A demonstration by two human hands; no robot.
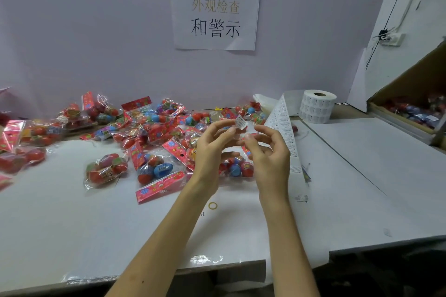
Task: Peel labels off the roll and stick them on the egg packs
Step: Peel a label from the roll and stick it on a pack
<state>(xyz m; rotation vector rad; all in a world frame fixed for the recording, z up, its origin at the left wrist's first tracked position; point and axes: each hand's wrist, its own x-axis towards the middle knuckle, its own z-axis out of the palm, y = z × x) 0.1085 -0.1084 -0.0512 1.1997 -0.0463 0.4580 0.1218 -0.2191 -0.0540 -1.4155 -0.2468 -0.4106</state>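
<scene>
1. Label point(241, 122), small, white and printed, sits pinched at the fingertips of the left hand point(212, 149), raised above the table point(72, 224) at the centre of the view.
2. The right hand point(268, 152) is just beside it, fingers curled around a long strip of label backing point(284, 132). The strip's long axis runs from the far edge of the table down toward the person, passing behind this hand. Whether the right fingertips also touch the label cannot be told.
3. A label roll point(316, 106) stands upright at the back right of the table, well apart from both hands.
4. Egg packs point(154, 166), clear bags of red and blue plastic eggs with red card headers, lie scattered across the left and middle of the table. The nearest ones lie directly below and just left of the hands, so the left hand is closer to them.
5. A cardboard box point(410, 103) at the far right holds more packs.
6. The next move is probably lowering the label onto a pack underneath.
</scene>
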